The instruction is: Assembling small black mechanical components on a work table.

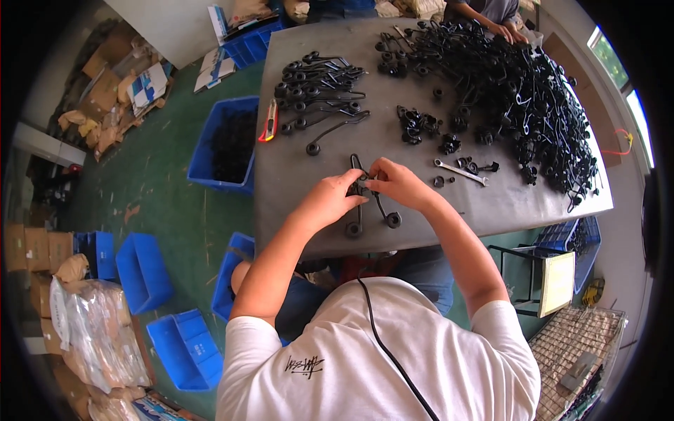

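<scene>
Near the front edge of the grey table (pixel 295 217), both my hands work on a black bent rod part with round ends (pixel 380 205). My left hand (pixel 328 200) is closed on it, thumb and fingers around its upper middle. From the other side my right hand (pixel 399 182) pinches the same spot, fingertips almost touching the left ones. A second rod end (pixel 354 229) sticks out below my left fingers; whether the two rods are joined is hidden by the fingers. Just ahead lies a similar single rod (pixel 335 131). Right of my hands rests a spanner (pixel 461 172) among small black clamps (pixel 470 163).
Sorted rods (pixel 316 88) lie at the far left, beside a red-and-yellow utility knife (pixel 269 121). A large heap of black rods (pixel 533 105) covers the right side. Another person's hands (pixel 509 31) reach in at the far edge. Blue bins (pixel 200 158) stand left of the table.
</scene>
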A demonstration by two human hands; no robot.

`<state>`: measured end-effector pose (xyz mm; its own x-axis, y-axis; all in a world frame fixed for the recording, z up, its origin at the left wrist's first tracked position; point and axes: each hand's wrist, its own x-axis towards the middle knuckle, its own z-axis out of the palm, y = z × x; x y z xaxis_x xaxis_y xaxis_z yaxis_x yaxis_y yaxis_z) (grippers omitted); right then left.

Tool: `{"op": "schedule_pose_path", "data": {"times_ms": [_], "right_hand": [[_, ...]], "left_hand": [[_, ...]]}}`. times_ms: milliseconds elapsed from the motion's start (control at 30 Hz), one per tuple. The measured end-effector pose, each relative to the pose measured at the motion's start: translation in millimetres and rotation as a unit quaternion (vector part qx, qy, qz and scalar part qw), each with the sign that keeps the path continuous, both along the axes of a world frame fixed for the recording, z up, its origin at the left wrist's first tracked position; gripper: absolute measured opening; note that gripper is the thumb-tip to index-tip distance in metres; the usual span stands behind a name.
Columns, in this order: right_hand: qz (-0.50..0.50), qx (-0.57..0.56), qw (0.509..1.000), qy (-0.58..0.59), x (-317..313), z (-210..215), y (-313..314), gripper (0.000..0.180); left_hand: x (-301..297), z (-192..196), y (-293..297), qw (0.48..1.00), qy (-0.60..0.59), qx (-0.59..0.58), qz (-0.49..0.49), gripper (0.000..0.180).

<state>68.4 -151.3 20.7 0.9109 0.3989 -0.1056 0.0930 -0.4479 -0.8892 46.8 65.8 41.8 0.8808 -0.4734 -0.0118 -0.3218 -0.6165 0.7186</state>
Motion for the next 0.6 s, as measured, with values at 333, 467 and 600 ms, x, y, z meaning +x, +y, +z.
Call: {"op": "schedule_pose_path", "data": {"times_ms": [333, 467, 600], "right_hand": [[-0.181, -0.02, 0.981, -0.069, -17.0, -10.3, 18.7, 0.032], [-0.219, 0.12, 0.968, 0.027, -39.1, -38.0, 8.4, 0.036], [-0.233, 0.199, 0.952, 0.006, -59.1, -30.7, -5.8, 0.032]], "left_hand": [[-22.7, -18.4, -21.6, 0.978, -0.133, 0.138, 0.08, 0.053], [-38.7, -43.3, -41.3, 0.947, -0.285, 0.025, 0.149, 0.069], [-34.6, -48.8, -34.7, 0.928, -0.295, -0.04, 0.223, 0.077]]}}
